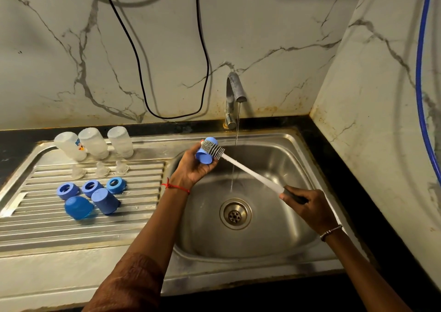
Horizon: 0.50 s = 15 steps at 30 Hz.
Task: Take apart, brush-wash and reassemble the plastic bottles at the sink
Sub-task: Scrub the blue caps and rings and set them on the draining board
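**Cap meets brush over the basin**

Here's the blue cap point(205, 154), up over the left rim of the sink point(288, 161), gripped in the left hand point(192, 169) with the fingers curled round it. The brush point(250, 172) slants across the basin, and its grey bristle head lies right against the cap. How far the bristles wrap round the cap's far side is hard to make out.

The right hand point(306, 206) has its fingers clenched round the dark grip, which hides most of it. The tap point(235, 89) sends a thin stream down between the two hands to the basin floor, just above the drain point(235, 213).

Over on the ribbed drainboard point(71, 233), three clear bottles point(95, 143) stand mouth down in a row at the back, apparently with nothing in them. In front of them sit three clear teats point(102, 169), then three blue rings point(91, 187), then two more blue caps point(105, 200) lying on their sides. The print on the leftmost bottle is too small to read.
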Tool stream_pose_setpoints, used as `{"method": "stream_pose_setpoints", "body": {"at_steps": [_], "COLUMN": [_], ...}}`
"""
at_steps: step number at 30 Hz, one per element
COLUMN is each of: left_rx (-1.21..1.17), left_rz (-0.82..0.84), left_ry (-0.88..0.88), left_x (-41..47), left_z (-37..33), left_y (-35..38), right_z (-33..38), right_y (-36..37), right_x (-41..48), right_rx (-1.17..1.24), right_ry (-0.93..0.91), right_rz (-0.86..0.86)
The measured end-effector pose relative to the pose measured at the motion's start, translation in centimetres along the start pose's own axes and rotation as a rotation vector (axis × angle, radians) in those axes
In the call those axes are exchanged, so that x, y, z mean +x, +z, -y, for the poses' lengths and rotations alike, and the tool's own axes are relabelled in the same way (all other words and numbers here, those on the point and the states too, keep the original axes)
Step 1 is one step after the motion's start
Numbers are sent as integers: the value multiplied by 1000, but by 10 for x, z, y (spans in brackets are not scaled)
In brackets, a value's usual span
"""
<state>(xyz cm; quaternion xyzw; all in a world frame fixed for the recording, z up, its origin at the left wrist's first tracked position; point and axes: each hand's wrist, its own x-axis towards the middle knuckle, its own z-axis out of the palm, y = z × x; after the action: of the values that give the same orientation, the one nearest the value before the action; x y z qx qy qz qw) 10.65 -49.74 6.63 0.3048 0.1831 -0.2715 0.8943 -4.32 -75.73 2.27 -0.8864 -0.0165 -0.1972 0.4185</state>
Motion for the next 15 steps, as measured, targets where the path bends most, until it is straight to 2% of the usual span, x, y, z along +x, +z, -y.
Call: {"method": "stream_pose_setpoints", "body": {"at_steps": [6,12,15], "left_rx": [52,-32,-9], "left_rz": [0,-45,-39], "left_ry": [-42,53,38], "left_x": [8,1,1], "left_z": [4,3,4], "left_y": [-1,0,1], "right_z": [5,4,1], "right_y": [3,2,1], "right_x": [7,1,3], "right_rx": [-95,-53,-82], "right_ry": [2,-29,-10], "right_rz": [-95,-5,-32]}}
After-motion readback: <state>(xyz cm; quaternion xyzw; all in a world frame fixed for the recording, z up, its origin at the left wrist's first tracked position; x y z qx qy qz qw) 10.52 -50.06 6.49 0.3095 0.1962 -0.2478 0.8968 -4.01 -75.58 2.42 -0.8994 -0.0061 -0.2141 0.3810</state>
